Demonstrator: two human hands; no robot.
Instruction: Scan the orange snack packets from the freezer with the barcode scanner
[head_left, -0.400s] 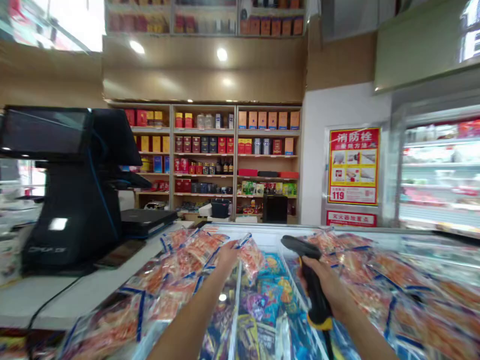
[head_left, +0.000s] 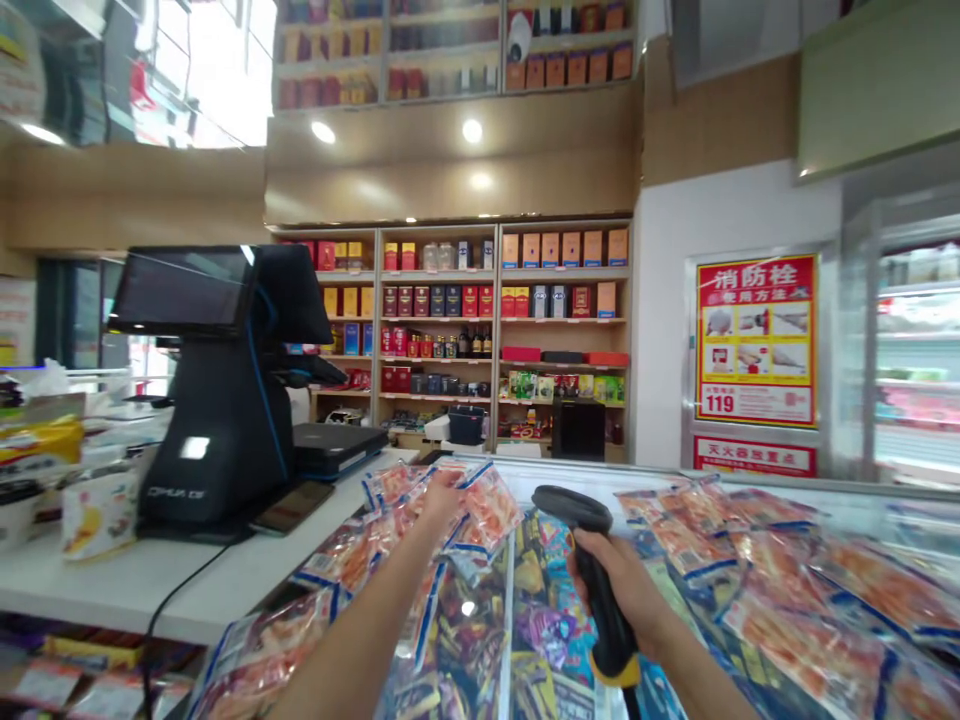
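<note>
My left hand [head_left: 441, 492] is closed at the edge of a clear, blue-edged packet [head_left: 491, 508] of pinkish-orange food, above the left pile of similar packets [head_left: 345, 555]. The fingertips are partly hidden, and the packet lies over others in the pile. My right hand [head_left: 611, 570] is wrapped round the handle of a black and yellow barcode scanner [head_left: 577, 508]. The scanner's head points toward the left hand, and its cable runs down out of view. Another pile of such packets [head_left: 810, 600] spreads to the right of the scanner.
Below the hands, a glass-topped freezer holds colourful packs [head_left: 472, 640] split by a white divider [head_left: 507, 620]. On the counter [head_left: 202, 590] at left stand a black till [head_left: 217, 400] and a phone [head_left: 292, 508]. Shelves of boxes [head_left: 442, 300] line the back wall.
My view has turned left. My left hand, with the packet, has moved left over the left pile. The scanner has swung left and its head now faces the packet more closely.
</note>
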